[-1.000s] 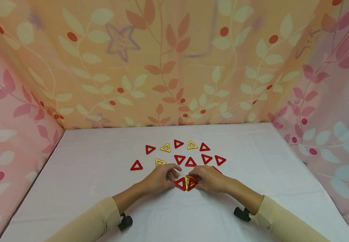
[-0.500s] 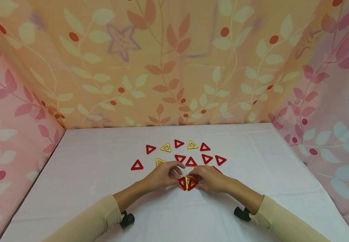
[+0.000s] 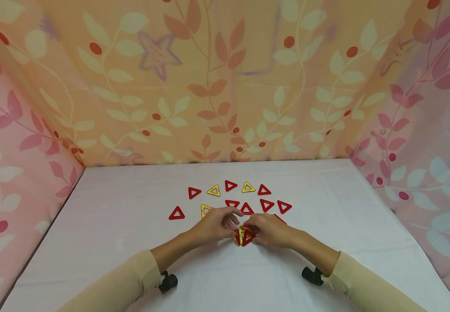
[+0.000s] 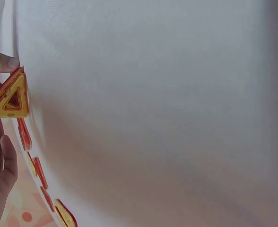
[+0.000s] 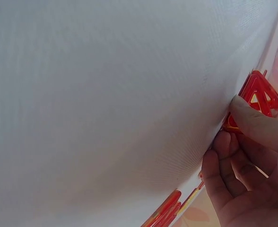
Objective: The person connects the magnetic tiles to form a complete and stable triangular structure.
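Note:
Near the front of the white table, red and yellow triangular magnetic tiles (image 3: pixel 245 236) stand joined in a small pyramid shape. My right hand (image 3: pixel 273 230) pinches its right side, the thumb lying over a red tile (image 5: pixel 258 97) in the right wrist view. My left hand (image 3: pixel 213 226) is at the opposite side, thumb touching the leftmost tile while its other fingers stay loosely extended beyond. A yellow tile (image 4: pixel 20 101) faces the left wrist camera. The hands hide part of the shape's far side.
Behind the hands, several loose triangle tiles lie flat, among them a red one (image 3: pixel 176 213) at far left, a yellow one (image 3: pixel 248 187) at the back and a red one (image 3: pixel 284 206) at right. Patterned curtains (image 3: pixel 217 86) enclose the white table (image 3: pixel 123 242).
My left hand has moved right, tilting the left red tile up from its spread position against the yellow one. My right hand keeps its hold in nearly the same place.

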`<state>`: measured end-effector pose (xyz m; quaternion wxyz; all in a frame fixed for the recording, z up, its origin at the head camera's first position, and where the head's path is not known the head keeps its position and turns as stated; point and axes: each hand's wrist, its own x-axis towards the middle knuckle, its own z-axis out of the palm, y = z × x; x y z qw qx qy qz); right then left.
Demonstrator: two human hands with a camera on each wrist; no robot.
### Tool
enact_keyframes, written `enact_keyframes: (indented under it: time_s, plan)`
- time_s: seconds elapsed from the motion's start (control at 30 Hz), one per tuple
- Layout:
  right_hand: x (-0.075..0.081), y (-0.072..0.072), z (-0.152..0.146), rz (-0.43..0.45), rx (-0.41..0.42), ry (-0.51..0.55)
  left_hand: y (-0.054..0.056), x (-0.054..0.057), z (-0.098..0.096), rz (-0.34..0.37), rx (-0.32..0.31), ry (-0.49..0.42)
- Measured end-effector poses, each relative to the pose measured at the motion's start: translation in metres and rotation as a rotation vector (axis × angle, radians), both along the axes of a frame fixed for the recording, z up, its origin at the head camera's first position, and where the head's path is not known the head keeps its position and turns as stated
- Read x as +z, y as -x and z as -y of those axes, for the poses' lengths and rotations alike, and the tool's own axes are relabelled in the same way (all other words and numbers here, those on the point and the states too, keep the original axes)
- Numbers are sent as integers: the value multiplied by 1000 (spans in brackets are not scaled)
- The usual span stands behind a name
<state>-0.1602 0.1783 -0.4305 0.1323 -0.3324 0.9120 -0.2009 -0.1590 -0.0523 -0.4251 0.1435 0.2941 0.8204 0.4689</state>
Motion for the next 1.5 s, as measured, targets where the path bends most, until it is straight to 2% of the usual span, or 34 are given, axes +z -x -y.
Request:
enact_keyframes:
  time_s: [0.53, 0.87, 1.1, 1.37, 1.5]
  plan:
    - [0, 0, -2, 10, 6, 24, 1, -4, -10, -50, 5, 15]
    - [0, -1, -1, 4, 9, 23, 3, -5, -15, -63, -25, -18]
    - [-1, 0, -1, 0, 6, 12, 3, -5, -16, -47, -28, -28]
    - [-1, 1, 0, -8, 15, 12, 2, -7, -20, -55, -8, -30]
    - [-1, 1, 0, -22, 22, 3, -1, -9, -21, -70, 46, 3]
